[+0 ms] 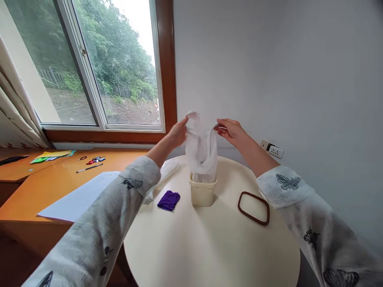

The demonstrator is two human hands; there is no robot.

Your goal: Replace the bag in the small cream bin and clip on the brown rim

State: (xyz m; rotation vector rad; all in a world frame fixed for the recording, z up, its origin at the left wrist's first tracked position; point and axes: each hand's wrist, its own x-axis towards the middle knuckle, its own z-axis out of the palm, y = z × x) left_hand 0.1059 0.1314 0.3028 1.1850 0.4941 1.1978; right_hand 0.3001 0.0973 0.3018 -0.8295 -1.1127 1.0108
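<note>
A thin white plastic bag point(201, 153) hangs stretched between my two hands, above a small cream bin point(202, 194). Its lower end reaches inside the bin's mouth. My left hand point(178, 132) pinches one upper corner of the bag, and my right hand point(229, 130) pinches the other. To the right of the bin lies a brown rounded rectangular frame point(253, 222), flat on the round cream table point(209, 251). A folded purple cloth point(168, 200) rests left of the bin.
More white plastic point(170, 170) lies at the table's back left. On the orange desk point(125, 154) are white paper point(80, 195), a pen point(89, 168), a bunch of small coloured items point(95, 160) and coloured sheets point(52, 155). A wall socket point(275, 151) sits behind, at right.
</note>
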